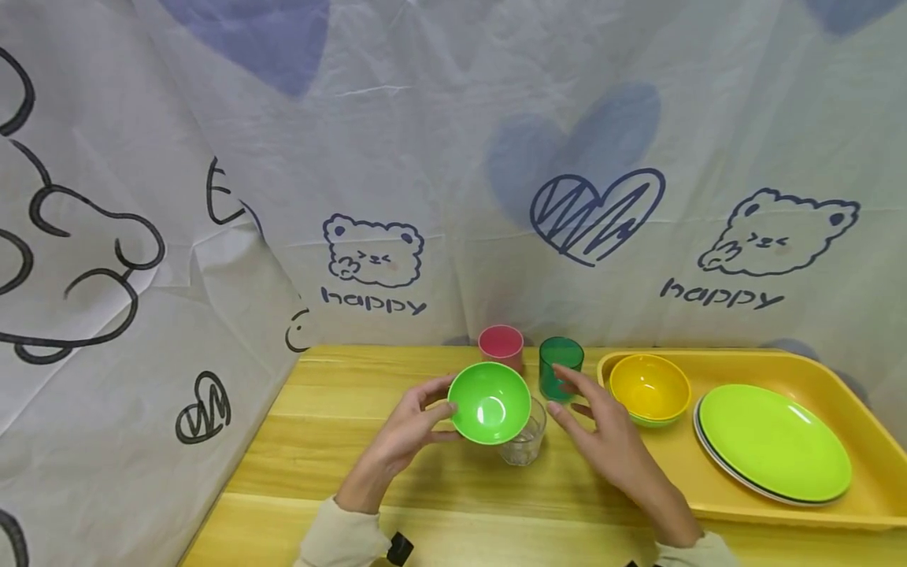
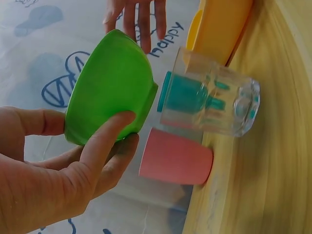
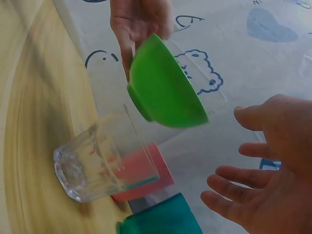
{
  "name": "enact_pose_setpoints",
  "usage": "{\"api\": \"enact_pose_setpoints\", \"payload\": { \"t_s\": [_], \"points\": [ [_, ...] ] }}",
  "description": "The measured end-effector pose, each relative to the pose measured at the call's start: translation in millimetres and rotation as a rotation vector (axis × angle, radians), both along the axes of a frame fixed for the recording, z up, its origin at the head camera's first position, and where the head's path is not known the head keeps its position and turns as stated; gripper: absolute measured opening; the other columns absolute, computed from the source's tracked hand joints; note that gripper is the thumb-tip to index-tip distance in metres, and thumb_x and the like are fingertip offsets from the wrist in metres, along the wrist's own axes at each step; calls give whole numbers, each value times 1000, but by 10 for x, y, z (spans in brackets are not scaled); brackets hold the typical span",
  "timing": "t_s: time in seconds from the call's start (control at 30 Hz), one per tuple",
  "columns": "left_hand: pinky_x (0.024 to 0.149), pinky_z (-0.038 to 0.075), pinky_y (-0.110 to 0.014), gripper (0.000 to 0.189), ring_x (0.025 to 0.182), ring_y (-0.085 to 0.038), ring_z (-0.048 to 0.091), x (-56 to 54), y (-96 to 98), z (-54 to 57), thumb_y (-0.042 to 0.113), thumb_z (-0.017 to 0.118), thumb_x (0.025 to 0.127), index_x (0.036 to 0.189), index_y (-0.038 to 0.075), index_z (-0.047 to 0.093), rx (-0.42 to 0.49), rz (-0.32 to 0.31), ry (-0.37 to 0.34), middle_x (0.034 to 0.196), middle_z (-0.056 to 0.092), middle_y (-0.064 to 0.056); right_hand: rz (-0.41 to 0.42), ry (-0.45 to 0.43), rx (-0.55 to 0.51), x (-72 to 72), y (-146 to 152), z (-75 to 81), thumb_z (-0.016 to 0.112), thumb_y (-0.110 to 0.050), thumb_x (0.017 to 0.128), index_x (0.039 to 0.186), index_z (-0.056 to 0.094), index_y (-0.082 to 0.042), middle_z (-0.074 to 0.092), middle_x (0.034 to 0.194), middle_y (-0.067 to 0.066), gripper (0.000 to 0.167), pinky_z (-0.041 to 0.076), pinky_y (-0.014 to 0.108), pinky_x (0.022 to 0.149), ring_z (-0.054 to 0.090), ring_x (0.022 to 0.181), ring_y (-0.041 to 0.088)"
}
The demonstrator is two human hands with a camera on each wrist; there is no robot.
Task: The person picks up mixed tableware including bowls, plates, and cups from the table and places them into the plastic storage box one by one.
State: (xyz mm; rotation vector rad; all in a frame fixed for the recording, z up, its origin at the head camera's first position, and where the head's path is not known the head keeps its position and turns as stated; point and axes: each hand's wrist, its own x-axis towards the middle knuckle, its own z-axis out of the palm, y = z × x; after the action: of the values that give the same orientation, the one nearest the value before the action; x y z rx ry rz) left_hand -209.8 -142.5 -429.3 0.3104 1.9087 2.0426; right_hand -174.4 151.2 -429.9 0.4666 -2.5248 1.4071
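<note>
We face a pale, creased cloth backdrop [image 1: 453, 173] printed with hearts [image 1: 598, 216] and bears [image 1: 375, 252], behind a yellowish wood-grain table [image 1: 298, 449].

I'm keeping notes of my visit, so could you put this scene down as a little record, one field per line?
Left hand: grips the green bowl
Bowl's position: in the air above the clear glass
Right hand: holds nothing, fingers apart
Cups behind the glass: pink cup, teal cup, both upright on the wooden table
Yellow tray: yellow bowl stacked on another bowl; green plate topping a plate stack
Backdrop: pale cloth with bear and heart drawings
</note>
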Motion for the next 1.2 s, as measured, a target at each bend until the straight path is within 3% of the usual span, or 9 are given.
{"api": "enact_pose_setpoints", "payload": {
  "t_s": [0.2, 0.57, 0.8, 0.97, 1.2],
  "points": [
    [88, 60, -49, 53, 116, -29, 59, 28, 162, -18, 3, 55, 97, 149, -3, 46, 9, -50, 7, 146, 43, -25, 21, 15, -17, 1, -35, -42, 65, -30, 103, 149, 49, -7, 55, 147, 14, 54, 57, 47, 96, 60, 124, 34],
    [86, 61, -47, 54, 111, -26, 62, 81, 358, -32, 4, 57, 97, 150, -1, 47, 11, -82, 11, 145, 47, -22, 52, -11, -87, 34, -28, -93, 67, -25, 102, 150, 50, -9, 56, 145, 14, 53, 60, 28, 85, 61, 122, 35],
    [85, 61, -46, 54, 112, -26, 63, 65, 447, -46, 4, 58, 97, 150, 1, 48, 25, -96, 9, 146, 48, -20, 19, -47, -106, 90, 7, -100, 65, -25, 103, 151, 51, -16, 59, 142, 17, 50, 61, 32, 85, 66, 115, 37],
    [85, 61, -46, 53, 114, -27, 63, 67, 482, -42, 4, 57, 97, 150, 3, 50, 37, -103, 11, 146, 48, -18, 26, -34, -110, 101, 44, -87, 59, -22, 106, 152, 50, -15, 53, 148, 19, 47, 60, 37, 88, 63, 121, 41],
    [87, 61, -45, 53, 116, -29, 62, 65, 518, -39, 2, 56, 99, 151, 4, 48, 53, -135, 16, 146, 48, -17, 40, -118, -175, 109, 102, -36, 54, -18, 109, 152, 51, -17, 51, 149, 24, 44, 62, 31, 79, 68, 112, 41]
  ]
}}
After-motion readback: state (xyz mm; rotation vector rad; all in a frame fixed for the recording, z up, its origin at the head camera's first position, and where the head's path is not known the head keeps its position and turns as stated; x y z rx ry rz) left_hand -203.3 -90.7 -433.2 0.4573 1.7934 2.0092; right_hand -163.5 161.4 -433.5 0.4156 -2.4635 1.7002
